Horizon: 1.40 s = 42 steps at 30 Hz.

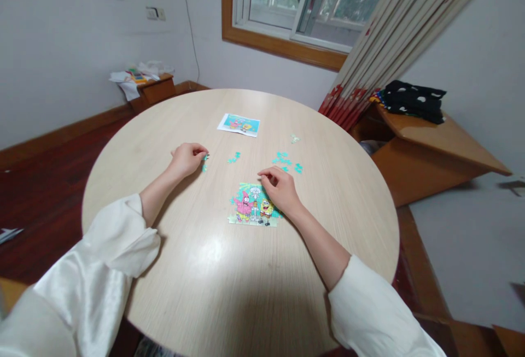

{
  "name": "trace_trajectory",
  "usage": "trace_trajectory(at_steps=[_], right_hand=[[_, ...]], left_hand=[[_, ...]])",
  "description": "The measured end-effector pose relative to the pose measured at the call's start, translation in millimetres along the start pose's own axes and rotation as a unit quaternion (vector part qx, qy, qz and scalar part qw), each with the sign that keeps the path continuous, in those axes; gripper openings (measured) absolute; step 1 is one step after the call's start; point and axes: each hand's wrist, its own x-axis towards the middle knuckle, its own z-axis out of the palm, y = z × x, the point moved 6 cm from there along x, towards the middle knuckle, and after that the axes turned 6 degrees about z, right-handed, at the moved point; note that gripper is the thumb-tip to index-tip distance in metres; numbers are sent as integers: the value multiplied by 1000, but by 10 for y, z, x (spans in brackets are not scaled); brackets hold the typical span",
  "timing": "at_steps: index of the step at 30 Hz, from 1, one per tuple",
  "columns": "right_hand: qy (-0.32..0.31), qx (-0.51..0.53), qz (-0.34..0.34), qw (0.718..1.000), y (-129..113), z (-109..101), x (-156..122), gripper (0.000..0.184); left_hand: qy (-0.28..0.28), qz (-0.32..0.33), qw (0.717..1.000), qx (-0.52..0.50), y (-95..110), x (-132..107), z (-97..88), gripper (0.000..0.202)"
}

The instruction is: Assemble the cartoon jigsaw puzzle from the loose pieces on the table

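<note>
A partly assembled cartoon jigsaw puzzle (252,206) lies on the round wooden table (229,269). My right hand (281,187) rests on its upper right corner with the fingers curled down against the pieces. My left hand (187,158) lies to the left, its fingers closed around a small teal puzzle piece (204,159); another teal piece lies just beside it. Loose teal pieces (285,158) are scattered beyond the puzzle, with a small pair (234,157) between my hands. A printed reference picture (239,124) sits farther back.
A single pale piece (294,138) lies toward the far right of the table. Behind stand a low wooden cabinet (435,144) with dark folded cloth (412,100), a striped curtain (394,40), a window and a small stand with papers (141,79).
</note>
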Motion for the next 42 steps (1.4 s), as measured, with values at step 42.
trace_trajectory(at_steps=[42], right_hand=[[-1, 3, -10, 1000, -17, 15, 8, 15]], left_hand=[[-88, 155, 964, 198, 746, -228, 386, 36]])
